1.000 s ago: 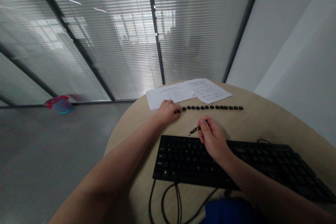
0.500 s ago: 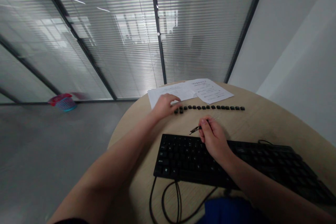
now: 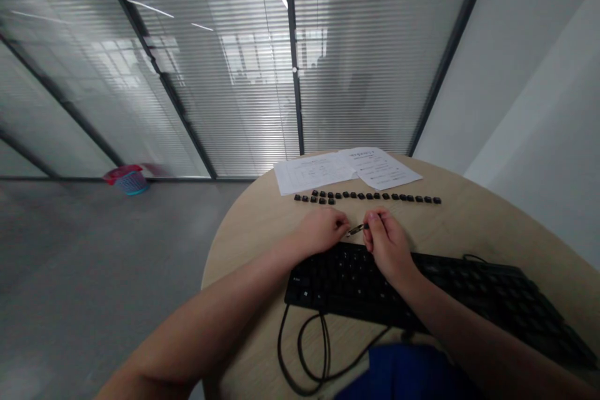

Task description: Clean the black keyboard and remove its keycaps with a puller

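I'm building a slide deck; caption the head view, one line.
Left hand beside a small tool in the right hand, above a black keyboard.

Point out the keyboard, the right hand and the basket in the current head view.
Keyboard [image 3: 347, 290]: head view, on its keys, left part.
Right hand [image 3: 389, 244]: head view, on the back of the hand.
Basket [image 3: 132, 183]: head view, on its blue side wall.

Dim room, backlit blinds, soft blur

Hands [image 3: 356, 229] above black keyboard [image 3: 347, 281], small tool [image 3: 357, 229] in right, loose keycaps [image 3: 377, 196] beyond
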Available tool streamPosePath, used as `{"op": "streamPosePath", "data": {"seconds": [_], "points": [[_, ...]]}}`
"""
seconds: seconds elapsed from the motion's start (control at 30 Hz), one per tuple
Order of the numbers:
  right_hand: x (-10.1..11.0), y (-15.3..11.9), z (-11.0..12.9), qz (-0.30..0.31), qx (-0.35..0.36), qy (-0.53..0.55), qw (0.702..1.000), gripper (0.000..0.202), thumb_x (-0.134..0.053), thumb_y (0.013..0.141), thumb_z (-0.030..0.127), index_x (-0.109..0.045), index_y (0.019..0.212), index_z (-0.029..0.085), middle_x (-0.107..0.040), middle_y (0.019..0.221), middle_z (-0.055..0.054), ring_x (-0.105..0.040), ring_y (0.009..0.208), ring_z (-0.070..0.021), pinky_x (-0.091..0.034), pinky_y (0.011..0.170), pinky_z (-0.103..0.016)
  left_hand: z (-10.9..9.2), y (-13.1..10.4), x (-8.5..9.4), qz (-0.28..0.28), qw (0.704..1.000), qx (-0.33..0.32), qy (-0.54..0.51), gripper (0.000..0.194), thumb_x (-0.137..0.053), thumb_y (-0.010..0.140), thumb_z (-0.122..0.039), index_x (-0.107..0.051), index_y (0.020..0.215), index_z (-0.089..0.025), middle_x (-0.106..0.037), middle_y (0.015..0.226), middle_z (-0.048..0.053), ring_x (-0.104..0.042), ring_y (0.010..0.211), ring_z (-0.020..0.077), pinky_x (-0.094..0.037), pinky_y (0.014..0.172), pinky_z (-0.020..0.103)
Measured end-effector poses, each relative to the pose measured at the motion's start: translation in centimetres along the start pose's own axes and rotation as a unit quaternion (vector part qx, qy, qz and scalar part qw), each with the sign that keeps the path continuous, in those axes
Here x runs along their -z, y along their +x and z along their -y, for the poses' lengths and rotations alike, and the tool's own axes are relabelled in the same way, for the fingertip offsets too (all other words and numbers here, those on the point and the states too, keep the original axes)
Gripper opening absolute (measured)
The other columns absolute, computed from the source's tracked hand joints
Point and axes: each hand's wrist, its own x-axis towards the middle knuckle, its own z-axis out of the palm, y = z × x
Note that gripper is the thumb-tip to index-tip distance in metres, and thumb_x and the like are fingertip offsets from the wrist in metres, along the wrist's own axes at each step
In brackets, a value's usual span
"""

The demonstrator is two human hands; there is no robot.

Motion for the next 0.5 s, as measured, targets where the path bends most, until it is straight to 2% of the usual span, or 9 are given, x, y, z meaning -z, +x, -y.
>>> {"op": "streamPosePath", "data": {"seconds": [0.1, 0.2, 0.33, 0.5], "points": [[0.3, -0.2, 1.0, 0.006, 0.041, -0.028, 0.999, 0.04, -0.049, 0.097, 0.06, -0.052, 0.084, 0.022, -0.047, 0.057, 0.005, -0.043, 0.047, -0.0118, -0.034, 0.044, -0.024, -0.1, -0.1, -0.8, 0.057, 0.998, -0.011, 0.024, 0.023, -0.056, 0.091, -0.028, -0.073, 0.077, -0.02, -0.075, 0.078, 0.006, -0.065, 0.069, 0.0196, -0.043, 0.062, 0.03], [0.6, -0.4, 3.0, 0.071, 0.105, -0.076, 0.989, 0.032, -0.05, 0.099, 0.05, -0.055, 0.086, 0.022, -0.049, 0.059, 0.004, -0.046, 0.05, -0.0121, -0.038, 0.049, -0.025, 0.3, -0.2, -1.0, 0.092, 0.995, -0.028, 0.039, 0.029, -0.053, 0.094, -0.036, -0.075, 0.084, -0.02, -0.076, 0.081, 0.007, -0.067, 0.072, 0.02, -0.045, 0.063, 0.029], [1.2, -0.2, 5.8, 0.191, 0.135, -0.133, 0.963, 0.023, -0.051, 0.1, 0.038, -0.06, 0.088, 0.021, -0.055, 0.061, 0.003, -0.05, 0.052, -0.0121, -0.041, 0.055, -0.025, 0.9, -0.4, -0.9, 0.105, 0.991, -0.065, 0.046, 0.033, -0.049, 0.097, -0.037, -0.075, 0.088, -0.018, -0.077, 0.087, 0.009, -0.068, 0.077, 0.0215, -0.046, 0.068, 0.03], [2.5, 0.3, 8.1, 0.239, 0.148, -0.248, 0.927, 0.019, -0.056, 0.097, 0.033, -0.064, 0.085, 0.021, -0.065, 0.07, 0.0, -0.059, 0.062, -0.014, -0.044, 0.06, -0.026, 1.6, -0.4, 0.0, 0.122, 0.983, -0.13, 0.041, 0.037, -0.048, 0.099, -0.041, -0.076, 0.088, -0.019, -0.075, 0.083, 0.009, -0.065, 0.072, 0.0203, -0.044, 0.067, 0.031]]}}
